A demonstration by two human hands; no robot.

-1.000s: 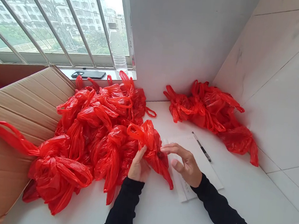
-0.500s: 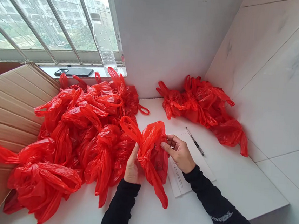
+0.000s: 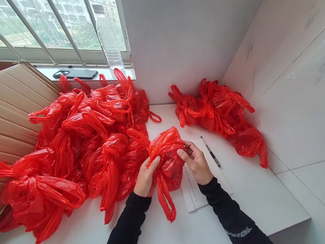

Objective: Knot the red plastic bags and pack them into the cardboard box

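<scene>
Between my hands is a knotted red plastic bag (image 3: 172,169), raised over the white table (image 3: 186,231). My left hand (image 3: 145,178) grips it near the knot, thumb lying on top. At the bag's right edge, my right hand (image 3: 197,162) pinches the thin film between thumb and fingers. Dark marks show through the film, too small to read; what lies inside cannot be made out. Under the right hand and wrist lies a sheet of paper (image 3: 192,197) with rows of handwriting. A black pen (image 3: 210,152) rests beside it.
A large heap of tied red bags (image 3: 92,130) covers the table's left side. A smaller pile of red bags (image 3: 218,112) lies against the back wall. Cardboard (image 3: 11,103) stands at left. The windowsill holds a phone (image 3: 76,74) and a clear bottle (image 3: 108,40).
The held bag has turned, showing more of its dark marks. My left thumb has come over onto its front. My right hand still pinches the edge. The view has shifted slightly.
</scene>
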